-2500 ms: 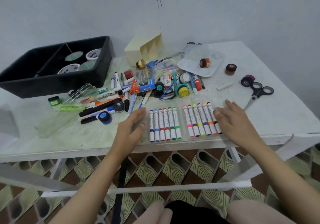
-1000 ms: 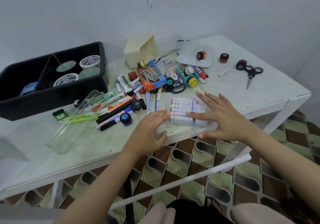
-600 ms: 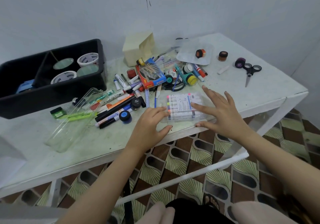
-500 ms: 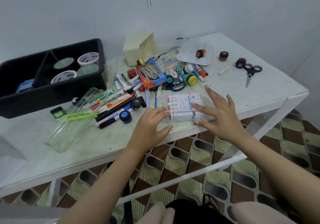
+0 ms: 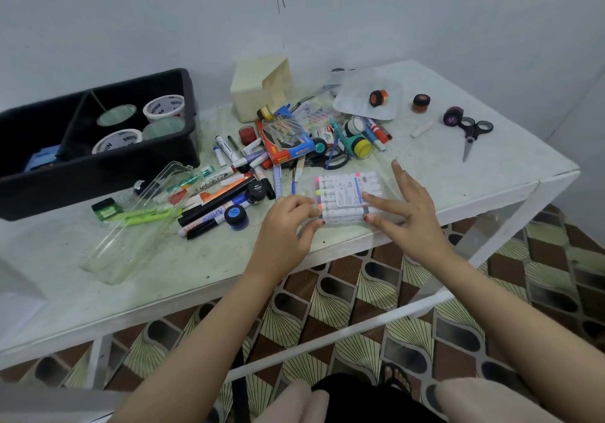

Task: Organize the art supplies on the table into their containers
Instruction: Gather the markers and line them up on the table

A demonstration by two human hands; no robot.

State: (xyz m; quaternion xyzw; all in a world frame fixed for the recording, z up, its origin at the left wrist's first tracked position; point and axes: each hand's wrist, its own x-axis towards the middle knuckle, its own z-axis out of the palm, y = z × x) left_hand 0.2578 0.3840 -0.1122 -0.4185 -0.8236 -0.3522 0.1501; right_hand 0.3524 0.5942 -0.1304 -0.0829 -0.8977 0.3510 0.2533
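A clear plastic marker case (image 5: 347,193), folded closed with coloured markers inside, lies near the front edge of the white table (image 5: 491,173). My left hand (image 5: 281,229) pinches the case's left end with curled fingers and thumb. My right hand (image 5: 409,216) has its fingers spread straight, the index pressing on the case's top, the thumb at its front edge. Loose markers and pens (image 5: 226,193) are heaped just left of the case. An open, long clear pen case (image 5: 131,239) lies further left.
A black divided bin (image 5: 98,173) with tape rolls stands at the back left. Behind the marker case are a water-colour box (image 5: 288,147), paint pots, a cream box (image 5: 258,88) and a clear tray (image 5: 360,108). Scissors (image 5: 471,134) lie at the right.
The marker case, lying open flat with two rows of markers at first, is now folded closed. Both hands stay on it, barely shifting over the last half second.
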